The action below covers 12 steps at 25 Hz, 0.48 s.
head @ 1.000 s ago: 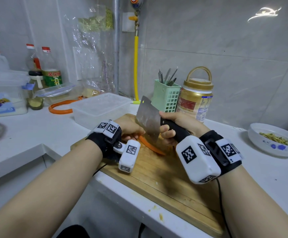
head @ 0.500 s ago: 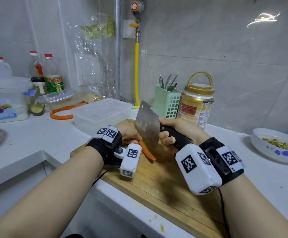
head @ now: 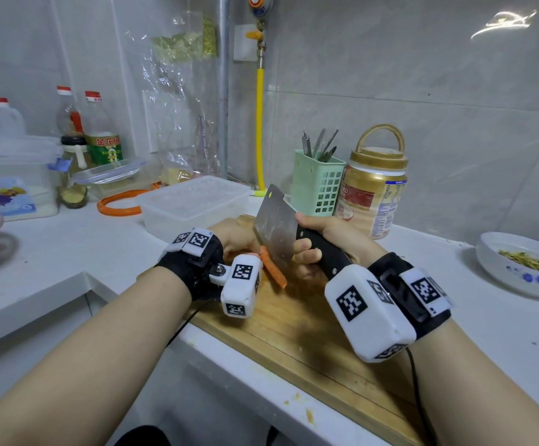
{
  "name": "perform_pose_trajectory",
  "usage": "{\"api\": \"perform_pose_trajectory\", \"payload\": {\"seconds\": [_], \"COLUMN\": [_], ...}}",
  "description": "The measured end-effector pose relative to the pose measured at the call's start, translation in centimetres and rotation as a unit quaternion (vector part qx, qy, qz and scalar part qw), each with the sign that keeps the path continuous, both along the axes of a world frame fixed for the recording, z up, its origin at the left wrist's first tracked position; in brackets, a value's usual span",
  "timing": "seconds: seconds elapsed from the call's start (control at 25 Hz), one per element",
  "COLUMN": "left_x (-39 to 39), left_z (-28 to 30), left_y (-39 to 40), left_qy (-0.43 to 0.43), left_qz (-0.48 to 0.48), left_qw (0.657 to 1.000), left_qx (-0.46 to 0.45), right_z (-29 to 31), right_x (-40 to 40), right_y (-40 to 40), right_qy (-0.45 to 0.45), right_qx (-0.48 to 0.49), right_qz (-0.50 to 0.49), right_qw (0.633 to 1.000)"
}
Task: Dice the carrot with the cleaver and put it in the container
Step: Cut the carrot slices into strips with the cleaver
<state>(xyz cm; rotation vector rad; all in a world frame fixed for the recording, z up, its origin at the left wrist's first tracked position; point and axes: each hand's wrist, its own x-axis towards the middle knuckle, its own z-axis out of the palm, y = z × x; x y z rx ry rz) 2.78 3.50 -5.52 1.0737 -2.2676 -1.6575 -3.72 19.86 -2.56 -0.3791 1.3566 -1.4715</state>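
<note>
An orange carrot piece [head: 274, 268] lies on the wooden cutting board [head: 297, 329]. My left hand [head: 236, 236] holds its far end down against the board. My right hand [head: 323, 243] grips the black handle of the steel cleaver [head: 276, 228], whose blade stands upright with its edge on the carrot, just right of my left fingers. The translucent plastic container [head: 194, 204] sits on the counter right behind the board, to the left. Both wrists wear black straps with white marker blocks.
A green utensil basket [head: 318, 183] and a gold-lidded jar [head: 372, 188] stand behind the cleaver. A white dish [head: 525, 268] with scraps sits at far right. Bottles, boxes and an orange ring [head: 117, 204] crowd the back left. The counter's front edge runs below the board.
The visible carrot end has drawn in toward my left hand and looks shorter. The cleaver stays upright beside my left fingers. The camera tilted slightly down.
</note>
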Motion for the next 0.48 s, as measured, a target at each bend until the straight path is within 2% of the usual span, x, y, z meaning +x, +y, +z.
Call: {"api": "perform_pose_trajectory", "payload": {"seconds": [0.48], "left_x": [-0.26], "left_z": [-0.73], "left_y": [-0.43], "left_qy": [0.012], "left_qz": [0.021], "left_qw": [1.000], "left_qx": [0.018], "right_z": [0.37], "right_x": [0.76], "right_y": [-0.04], "right_qy": [0.007], "right_qx": [0.013], "right_qz": [-0.010], "right_qw": [1.000]}}
